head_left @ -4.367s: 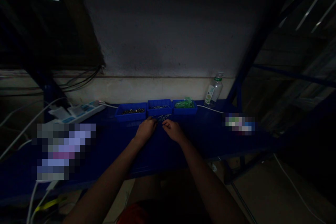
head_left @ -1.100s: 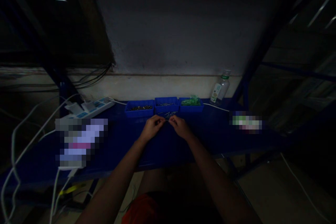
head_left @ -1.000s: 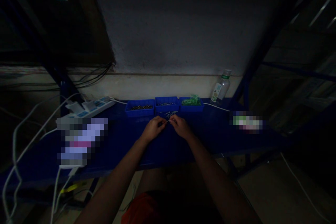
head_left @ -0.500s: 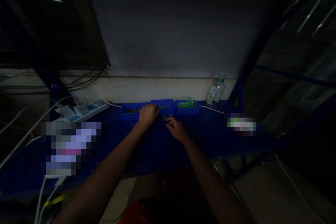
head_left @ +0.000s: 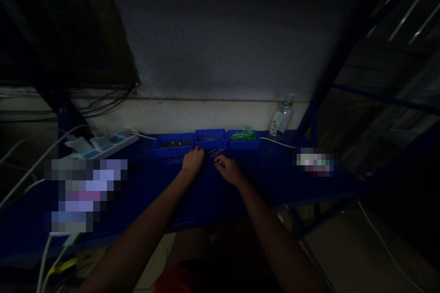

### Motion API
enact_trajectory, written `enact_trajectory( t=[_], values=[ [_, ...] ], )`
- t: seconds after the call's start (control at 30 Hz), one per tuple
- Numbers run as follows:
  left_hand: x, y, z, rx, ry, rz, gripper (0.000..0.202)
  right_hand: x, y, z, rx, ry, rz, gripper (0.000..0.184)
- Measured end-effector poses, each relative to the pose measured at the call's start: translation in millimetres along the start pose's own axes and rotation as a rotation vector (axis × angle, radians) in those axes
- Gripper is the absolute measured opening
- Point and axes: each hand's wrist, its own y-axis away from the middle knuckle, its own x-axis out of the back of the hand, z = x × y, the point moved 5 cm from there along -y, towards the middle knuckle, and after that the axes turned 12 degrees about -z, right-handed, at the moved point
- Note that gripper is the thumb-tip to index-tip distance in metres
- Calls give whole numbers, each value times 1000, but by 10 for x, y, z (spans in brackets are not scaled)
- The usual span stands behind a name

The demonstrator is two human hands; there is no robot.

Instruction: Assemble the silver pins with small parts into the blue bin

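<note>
My left hand [head_left: 193, 161] rests on the blue tabletop just in front of the trays, its fingers curled inward; whatever they may hold is hidden. To its right, my right hand [head_left: 228, 168] has thumb and fingers drawn together in a pinch, too small and dark to make out what is between them. Several thin, light-coloured metal pieces [head_left: 216, 152] lie loose on the table by its fingertips. Behind the hands, a blue tray [head_left: 173, 151] holds small brassy parts, a middle blue tray [head_left: 210, 143] holds thin metal pieces, and a right blue tray [head_left: 244, 144] holds green plastic packets [head_left: 243, 134].
A clear bottle [head_left: 281, 118] stands against the wall at the back right. On the left lie a white power strip [head_left: 110, 144] with plugs and cables, and a blurred-out object [head_left: 89, 194]. Another blurred item [head_left: 314, 162] sits toward the right end.
My left hand has come back from the trays toward me, down onto the tabletop, uncovering the left and middle trays. My right hand stays near the loose metal pieces, its fingers closer together.
</note>
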Motion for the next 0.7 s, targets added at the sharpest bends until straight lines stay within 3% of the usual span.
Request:
enact_trajectory(
  t=[0.3,0.5,0.7],
  values=[
    [62,-18,1,-21,17,-14,28,12,8,-17,10,11,1,13],
    [15,233,-27,-67,87,-8,24,4,12,-16,9,0,-8,14],
    [-37,462,27,-182,339,69,24,-4,12,-54,16,58,-6,14]
  ],
)
